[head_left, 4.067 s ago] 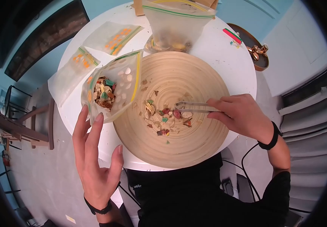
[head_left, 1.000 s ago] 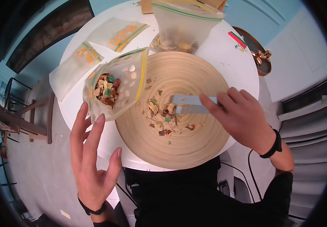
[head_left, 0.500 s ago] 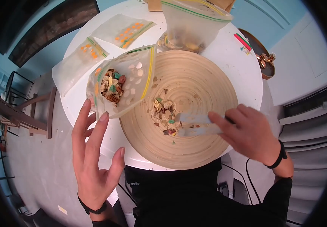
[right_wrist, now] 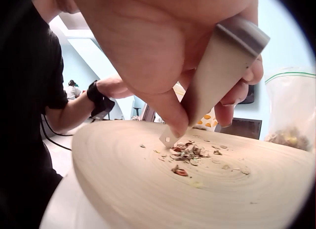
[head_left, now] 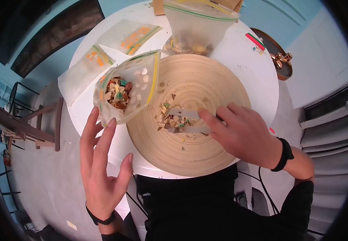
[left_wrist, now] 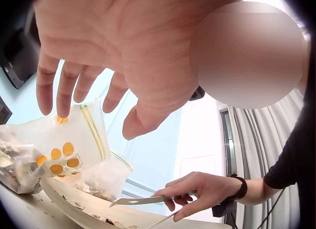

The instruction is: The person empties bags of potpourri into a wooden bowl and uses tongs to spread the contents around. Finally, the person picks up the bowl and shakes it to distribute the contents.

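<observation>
My right hand [head_left: 246, 134] pinches a pair of flat metal tongs [right_wrist: 215, 71] between thumb and fingers. Its two arms stand apart, with their tips low over a small heap of dried petals and leaf bits [right_wrist: 186, 152] in the round wooden dish [head_left: 198, 158]. Left of the dish lies an open clear zip bag [head_left: 145, 91] with orange dots, part filled with mixed potpourri [head_left: 118, 94]. Below it my left hand [head_left: 101, 172] is spread, fingers nearly straight, fingertips right at the bag's lower edge. In the left wrist view the palm is bare.
A larger standing zip bag [head_left: 200, 30] with dried pieces is behind the dish. Two flat zip bags [head_left: 129, 36] with orange dots lie at the back left of the white table [head_left: 258, 80]. A red-and-green strip [head_left: 255, 41] lies at the back right.
My right hand has swung right, then back left with the tongs, now over the petals. The scattered petals have bunched into a tighter heap toward the left. My left hand has stayed by the bag.
</observation>
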### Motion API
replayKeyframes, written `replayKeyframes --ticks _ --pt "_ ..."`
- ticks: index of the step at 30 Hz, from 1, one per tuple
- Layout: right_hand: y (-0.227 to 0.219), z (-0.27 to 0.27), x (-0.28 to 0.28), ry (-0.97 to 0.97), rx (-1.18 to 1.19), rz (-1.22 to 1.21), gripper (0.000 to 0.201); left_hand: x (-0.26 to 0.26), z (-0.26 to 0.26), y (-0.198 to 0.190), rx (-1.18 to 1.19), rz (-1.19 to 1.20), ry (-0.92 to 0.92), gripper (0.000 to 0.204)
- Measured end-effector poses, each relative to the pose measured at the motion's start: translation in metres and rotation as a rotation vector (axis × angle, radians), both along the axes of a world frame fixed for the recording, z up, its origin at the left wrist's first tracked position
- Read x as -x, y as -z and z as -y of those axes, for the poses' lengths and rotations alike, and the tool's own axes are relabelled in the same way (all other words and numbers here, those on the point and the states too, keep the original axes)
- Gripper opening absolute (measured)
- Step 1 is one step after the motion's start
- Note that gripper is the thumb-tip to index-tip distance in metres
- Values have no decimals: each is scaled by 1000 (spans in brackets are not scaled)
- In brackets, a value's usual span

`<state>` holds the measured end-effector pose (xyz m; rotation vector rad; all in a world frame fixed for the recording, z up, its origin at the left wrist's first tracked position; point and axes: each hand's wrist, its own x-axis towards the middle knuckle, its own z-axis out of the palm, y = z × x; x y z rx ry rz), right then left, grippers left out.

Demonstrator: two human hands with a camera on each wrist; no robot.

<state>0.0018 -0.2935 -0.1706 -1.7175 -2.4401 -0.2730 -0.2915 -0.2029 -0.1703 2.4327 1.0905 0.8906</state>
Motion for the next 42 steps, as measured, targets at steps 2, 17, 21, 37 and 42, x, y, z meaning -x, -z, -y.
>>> replayKeyframes --ticks 2,17,21,37,42 --pt "1 -4 -3 3 -22 -6 47 2 0 0 -17 19 27 62" --pt "10 -6 -12 157 206 -84 56 3 -3 2 -17 1 10 64" --pt "9 -11 -15 125 187 -85 48 2 -2 2 -25 -18 7 64" --pt "12 -3 -13 170 172 -75 35 4 -2 4 -56 -37 -11 63" --pt "6 -2 -12 146 202 -25 33 2 -2 0 -35 -42 -16 63"
